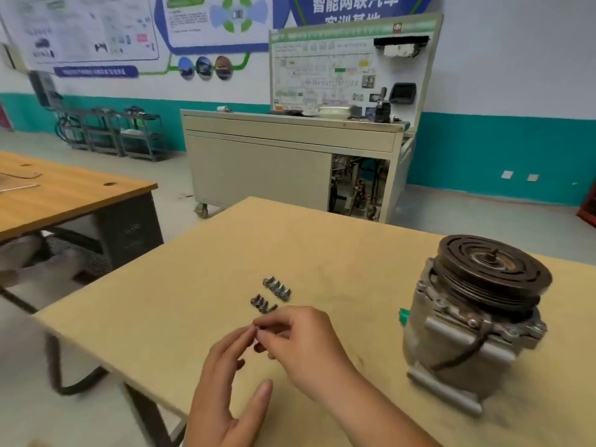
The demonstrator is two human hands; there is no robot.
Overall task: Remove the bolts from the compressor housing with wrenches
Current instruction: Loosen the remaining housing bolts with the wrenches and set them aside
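Right hand [300, 346] pinches a bolt [258, 332], apparently upright; left hand [225, 375], fingers loose, touches it.

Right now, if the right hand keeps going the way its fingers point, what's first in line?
Probably the left hand: its fingertips sit right at the small bolt the right hand pinches. Depth unclear.

The gray compressor housing [451, 337] stands upright on the table's [225, 253] rt side, black round pulley [493, 272] on top. Small gray bolts [277, 288] lie in 2 short rows (close together) near the middle, w/ one bolt [258, 329] pinched by the right hand [306, 346].
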